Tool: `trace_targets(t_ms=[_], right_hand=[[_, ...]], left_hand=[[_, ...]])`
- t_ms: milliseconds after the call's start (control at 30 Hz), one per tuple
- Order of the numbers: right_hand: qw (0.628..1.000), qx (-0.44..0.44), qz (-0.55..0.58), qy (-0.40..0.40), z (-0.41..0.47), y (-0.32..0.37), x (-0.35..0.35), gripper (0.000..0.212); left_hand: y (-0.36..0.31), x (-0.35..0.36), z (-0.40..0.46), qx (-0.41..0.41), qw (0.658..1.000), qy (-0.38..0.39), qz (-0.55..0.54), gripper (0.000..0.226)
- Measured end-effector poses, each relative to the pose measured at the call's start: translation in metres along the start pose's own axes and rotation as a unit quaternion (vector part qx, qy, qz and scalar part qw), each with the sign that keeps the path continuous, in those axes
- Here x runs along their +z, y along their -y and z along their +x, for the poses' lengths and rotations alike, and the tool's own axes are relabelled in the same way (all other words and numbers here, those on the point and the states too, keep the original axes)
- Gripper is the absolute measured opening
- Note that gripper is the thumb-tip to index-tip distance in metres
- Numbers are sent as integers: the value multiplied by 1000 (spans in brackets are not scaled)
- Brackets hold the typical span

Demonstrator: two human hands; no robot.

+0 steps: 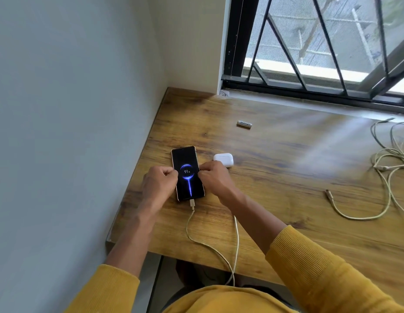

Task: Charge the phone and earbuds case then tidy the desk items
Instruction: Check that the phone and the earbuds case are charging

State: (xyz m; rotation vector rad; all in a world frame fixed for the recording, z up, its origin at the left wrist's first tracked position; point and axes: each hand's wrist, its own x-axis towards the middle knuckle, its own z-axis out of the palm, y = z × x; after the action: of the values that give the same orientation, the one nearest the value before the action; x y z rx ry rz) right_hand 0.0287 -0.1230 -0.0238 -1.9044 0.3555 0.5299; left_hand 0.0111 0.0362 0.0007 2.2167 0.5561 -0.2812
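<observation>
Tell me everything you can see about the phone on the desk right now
The phone is a slim dark slab with a gold-toned edge, lying flat and face up near the wooden desk's left edge. Its screen shows a blue charging animation reading 91. A pale cable is plugged into its near end. The left hand and right hand pinch its two long sides. The white earbuds case sits just right of it, apart.

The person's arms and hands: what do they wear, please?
Both arms wear mustard-yellow ribbed knit sleeves, pushed up so the forearms are bare. The left hand and the right hand are bare: no gloves, and no ring or watch can be seen.
</observation>
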Motion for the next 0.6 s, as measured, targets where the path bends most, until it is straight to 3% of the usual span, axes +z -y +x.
trace_targets(t_ms=[133,267,433,600], right_hand=[[999,-28,4,-19,0,-2,-14,24],[994,-77,19,-72,-5,1,-42,24],[966,-105,-95,-216,0,-6,-74,31],[965,-85,-167,-183,12,-19,-89,40]], left_hand=[[-3,5,-1,19,999,-29,18,20],[-15,14,-3,102,993,-58,12,30],[-34,37,2,186,982,-6,38,34],[-55,57,11,241,959,32,144,49]])
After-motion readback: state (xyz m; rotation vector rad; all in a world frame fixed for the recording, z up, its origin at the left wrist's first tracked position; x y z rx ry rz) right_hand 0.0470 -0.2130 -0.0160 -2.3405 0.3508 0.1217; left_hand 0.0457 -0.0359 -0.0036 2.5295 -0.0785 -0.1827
